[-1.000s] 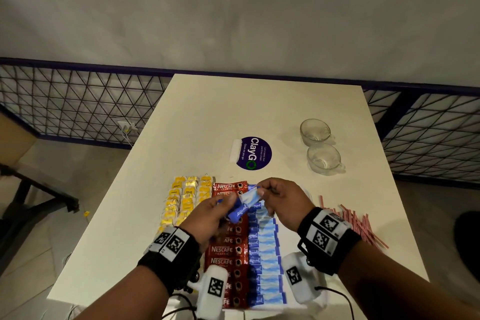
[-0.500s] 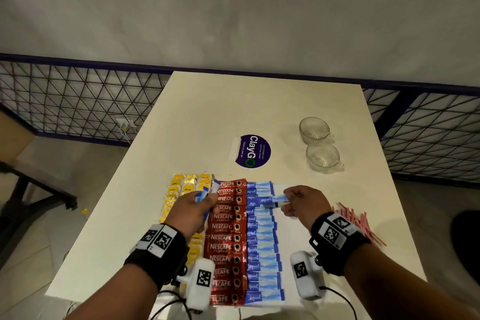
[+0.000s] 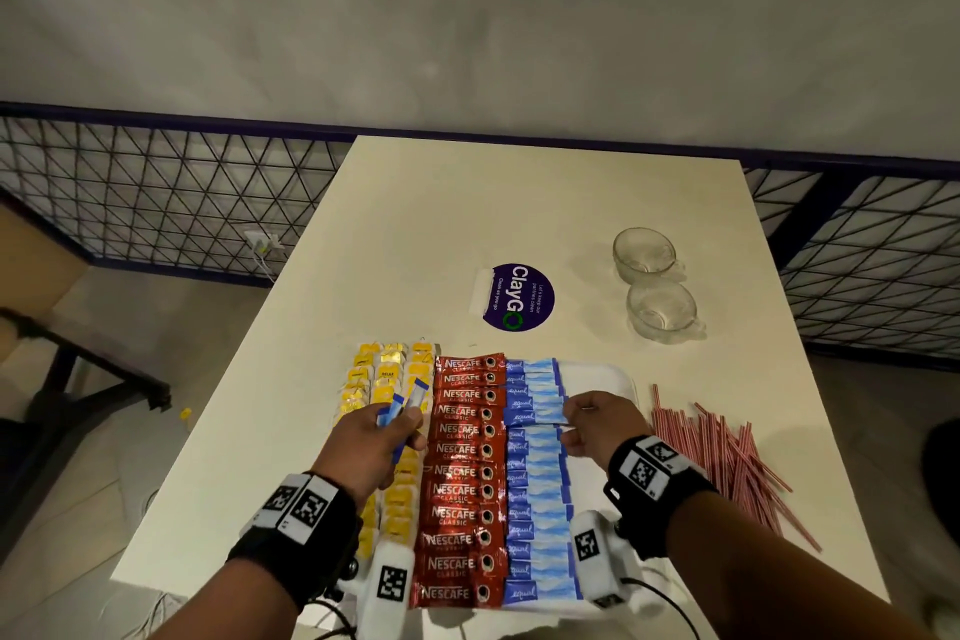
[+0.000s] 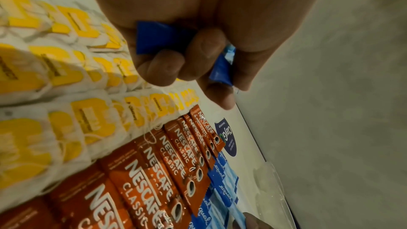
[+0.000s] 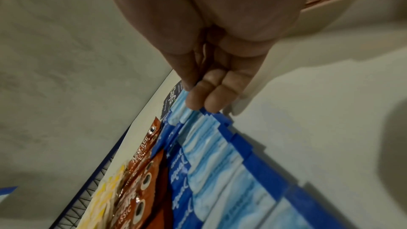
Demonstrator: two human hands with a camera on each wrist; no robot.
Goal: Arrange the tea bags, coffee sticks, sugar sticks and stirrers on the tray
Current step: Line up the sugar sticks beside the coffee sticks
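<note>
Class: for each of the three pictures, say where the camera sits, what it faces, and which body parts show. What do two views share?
Head: worn high, looks down at tray; both forearms show.
Left wrist: along left hand, gripping blue sugar sticks.
Right wrist: along right hand, fingers on the blue row.
All three share the coffee sticks.

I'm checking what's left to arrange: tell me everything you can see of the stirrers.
The stirrers are thin red-and-white striped sticks, plastic by the look, lying flat in a loose, fanned pile on the cream table, right of the white tray and off it. Some cross one another. Neither hand touches them; the right hand is at the blue sugar sticks.
</note>
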